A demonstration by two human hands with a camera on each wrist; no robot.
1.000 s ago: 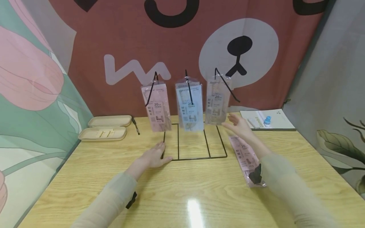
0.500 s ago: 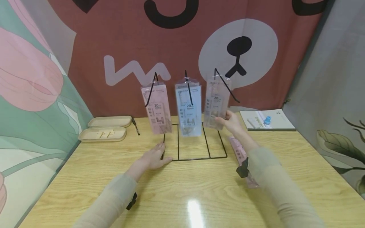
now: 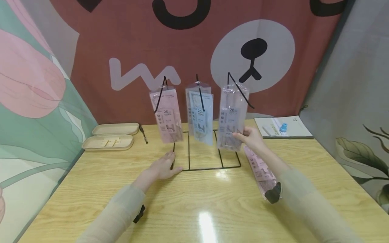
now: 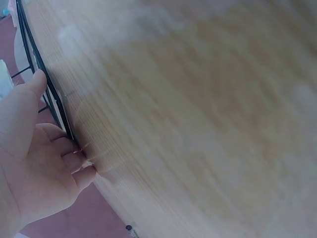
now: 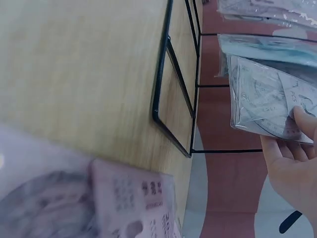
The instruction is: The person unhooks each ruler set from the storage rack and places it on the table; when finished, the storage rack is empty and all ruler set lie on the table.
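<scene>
My right hand [image 3: 251, 138] pinches the lower right edge of a pale lilac ruler set packet [image 3: 228, 116], thumb in front and fingers behind. This packet hangs from the right hook of a black wire rack [image 3: 206, 168]; a protractor shape shows through its plastic in the right wrist view. My left hand [image 3: 164, 166] rests on the front left corner of the rack's base, thumb along the front bar. Blue packets [image 3: 205, 118] hang on the middle hook and a pink packet [image 3: 168, 116] on the left one. Under my right forearm lie pink ruler set packets [image 3: 257, 163].
A beige open case [image 3: 108, 143] and a black pen [image 3: 143, 134] lie at the back left of the wooden table [image 3: 170, 209]. A white notebook [image 3: 296, 126] at the back right bears an eraser [image 3: 268, 130] and a small blue object [image 3: 283, 127]. A printed curtain hangs behind.
My right hand has gone from beside the right packet to pinching it, and that packet now hangs lower and closer to me. The blue packets have swung. My left hand stays put.
</scene>
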